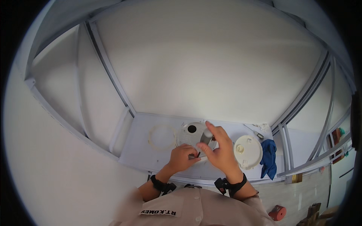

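My right hand (222,150) is wrapped round a thick grey screwdriver (205,137), its handle tilted up and its dark tip pointing down toward my left fingers. My left hand (181,157) is closed at that tip, pinching something small and dark that the fingers mostly hide. Behind both hands lies a round, pale fixture base (185,132) with a black round spot on it. My hands cover its near part, so I cannot tell whether the tip touches it.
A thin pale ring (150,139) lies to the left on the white bench (130,150). To the right sit a round white cover (253,152), a blue cloth (268,158) and another screwdriver (258,135). Metal frame posts (109,67) flank the bench. A red roll (278,213) is on the floor.
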A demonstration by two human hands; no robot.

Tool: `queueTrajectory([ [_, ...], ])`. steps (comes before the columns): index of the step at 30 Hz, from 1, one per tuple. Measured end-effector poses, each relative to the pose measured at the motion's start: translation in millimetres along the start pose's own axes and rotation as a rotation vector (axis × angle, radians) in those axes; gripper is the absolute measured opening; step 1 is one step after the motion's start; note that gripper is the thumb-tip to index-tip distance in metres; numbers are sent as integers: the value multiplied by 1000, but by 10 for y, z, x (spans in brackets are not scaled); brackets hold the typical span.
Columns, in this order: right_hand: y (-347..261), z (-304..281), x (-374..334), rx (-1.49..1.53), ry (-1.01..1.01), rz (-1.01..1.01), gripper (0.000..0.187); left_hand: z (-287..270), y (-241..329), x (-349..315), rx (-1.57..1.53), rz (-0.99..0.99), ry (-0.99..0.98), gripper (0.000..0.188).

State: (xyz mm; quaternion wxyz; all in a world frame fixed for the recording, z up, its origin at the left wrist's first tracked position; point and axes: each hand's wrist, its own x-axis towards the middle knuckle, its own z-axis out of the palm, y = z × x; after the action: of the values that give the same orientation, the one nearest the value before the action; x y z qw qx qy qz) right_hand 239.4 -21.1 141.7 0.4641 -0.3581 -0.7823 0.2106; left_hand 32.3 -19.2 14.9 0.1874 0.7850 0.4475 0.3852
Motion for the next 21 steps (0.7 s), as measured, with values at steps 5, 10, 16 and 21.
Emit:
queueTrajectory([
  [5,72,-30,23,169,175,-9,68,-20,42,49,-221,-124,23,22],
  [10,201,-36,-35,162,314,17,67,-18,70,77,-127,-124,4,20],
  [16,239,-23,-93,97,441,33,67,0,55,80,-143,-97,21,16],
  [21,244,11,-99,112,561,62,67,-15,70,91,-170,-153,-14,14],
])
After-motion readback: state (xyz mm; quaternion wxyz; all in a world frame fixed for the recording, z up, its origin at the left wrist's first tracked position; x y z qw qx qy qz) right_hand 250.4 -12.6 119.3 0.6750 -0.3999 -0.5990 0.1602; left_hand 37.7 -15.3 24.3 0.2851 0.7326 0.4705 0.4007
